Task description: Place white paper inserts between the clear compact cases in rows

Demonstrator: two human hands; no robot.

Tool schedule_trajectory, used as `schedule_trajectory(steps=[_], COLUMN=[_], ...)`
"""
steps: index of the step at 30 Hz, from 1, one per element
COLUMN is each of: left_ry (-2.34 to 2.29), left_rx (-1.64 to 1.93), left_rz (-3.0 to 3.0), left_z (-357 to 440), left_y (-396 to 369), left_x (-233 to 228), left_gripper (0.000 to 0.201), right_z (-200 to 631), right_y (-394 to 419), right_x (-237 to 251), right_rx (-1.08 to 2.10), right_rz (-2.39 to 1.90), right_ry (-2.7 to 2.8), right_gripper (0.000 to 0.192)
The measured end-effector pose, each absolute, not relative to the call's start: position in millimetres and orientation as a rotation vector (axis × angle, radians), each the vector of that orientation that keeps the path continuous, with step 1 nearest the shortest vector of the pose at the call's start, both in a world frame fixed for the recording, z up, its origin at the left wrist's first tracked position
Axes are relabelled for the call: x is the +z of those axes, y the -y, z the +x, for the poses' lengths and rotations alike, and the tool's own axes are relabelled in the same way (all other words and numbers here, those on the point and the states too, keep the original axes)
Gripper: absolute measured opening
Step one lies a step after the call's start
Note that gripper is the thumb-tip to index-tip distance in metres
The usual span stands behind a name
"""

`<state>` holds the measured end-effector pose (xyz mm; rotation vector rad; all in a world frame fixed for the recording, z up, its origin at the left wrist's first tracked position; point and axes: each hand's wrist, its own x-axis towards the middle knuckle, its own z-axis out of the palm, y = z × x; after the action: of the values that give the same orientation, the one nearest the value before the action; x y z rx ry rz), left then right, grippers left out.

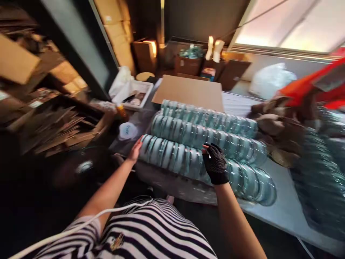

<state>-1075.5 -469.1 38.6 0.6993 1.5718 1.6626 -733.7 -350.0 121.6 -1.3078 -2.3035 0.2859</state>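
Head camera looks down on three long rows of clear glass lids packed edge-on, and your hands are on the nearest row (199, 162). Your bare left hand (135, 151) lies flat and open against that row's left end. Your right hand (215, 163), in a black mesh glove, presses down on the top of the same row near its middle, fingers curled over the rims; whether it actually pinches a lid I cannot tell. The two hands are well apart, bracketing the left half of the row.

That row sits at the near edge of the grey table (280, 212), on a crinkled plastic sheet (175, 185) that hangs over the edge. Behind it run the middle row (207, 136) and the far row (210, 117), touching one another. Beyond the far row lies a flat cardboard sheet (191, 91); left of that stands a white tray (136, 94).

You seem to be squaring up or gathering a section of the nearest row. As a judgement, the next move calls for even pressure from both ends so the lids stay stacked on edge and none tips out toward you.

Right of the rows, blurred, lie brown paper wads (280, 126) and more glassware (320, 172).
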Motion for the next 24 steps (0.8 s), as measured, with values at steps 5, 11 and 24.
schedule_trajectory(steps=[5,11,24], left_ry=[-1.442,-1.320,-1.368], left_rx=[1.614,1.541,1.589], left_rz=[0.638,0.818,0.899], left_z=[-1112,-1122,-1129], left_y=[492,486,483], left_x=[17,1,-13], left_gripper=[0.044,0.063,0.053], right_z=[-888,-1021,-1085], right_y=[370,357,344], right_x=[139,137,121], right_rx=[0.484,0.450,0.354], right_rz=[-1.005,-1.297,-1.273], right_ry=[2.782,3.164,3.333], right_gripper=[0.035,0.036,0.024])
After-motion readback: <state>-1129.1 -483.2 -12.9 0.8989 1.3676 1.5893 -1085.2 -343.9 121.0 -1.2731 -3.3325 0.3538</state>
